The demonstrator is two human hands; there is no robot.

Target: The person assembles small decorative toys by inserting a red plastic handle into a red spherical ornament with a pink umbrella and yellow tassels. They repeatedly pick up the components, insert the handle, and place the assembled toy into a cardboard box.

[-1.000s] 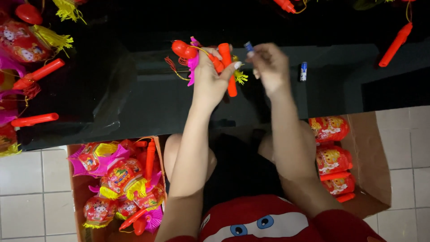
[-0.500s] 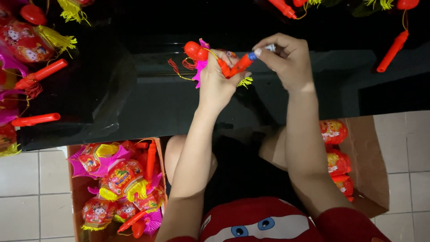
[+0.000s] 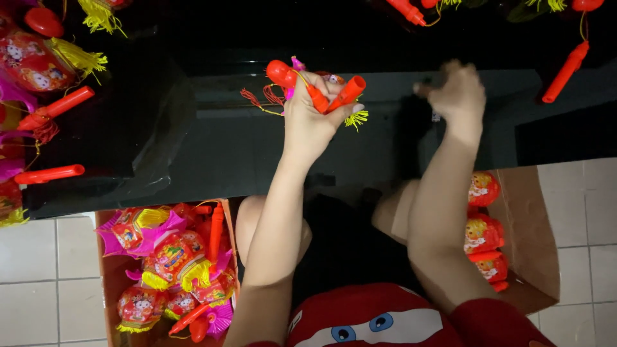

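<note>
The toy lantern [image 3: 302,80] is in the left hand [image 3: 313,122], above the black table [image 3: 225,148] near its middle. It has a red round cap, two orange-red handle sticks that point up and to the right, pink paper parts, and a yellow tassel that hangs at the right of the fist. A thin red tassel hangs at the left of it. The fingers of the left hand are closed tightly around the sticks and the body of the lantern.

The right hand [image 3: 455,95] is apart from the lantern, further right over the table. It is blurred; the fingers look curled together, but if they hold something small cannot be told.

On the left part of the table lie more lanterns with orange sticks [image 3: 54,106] and yellow tassels. Another orange stick [image 3: 565,72] hangs at the far right.

Below the table, on the tiled floor, a cardboard box [image 3: 106,283] at the left is full of colourful lanterns. A second box [image 3: 530,238] at the right holds red lanterns in a column.
</note>
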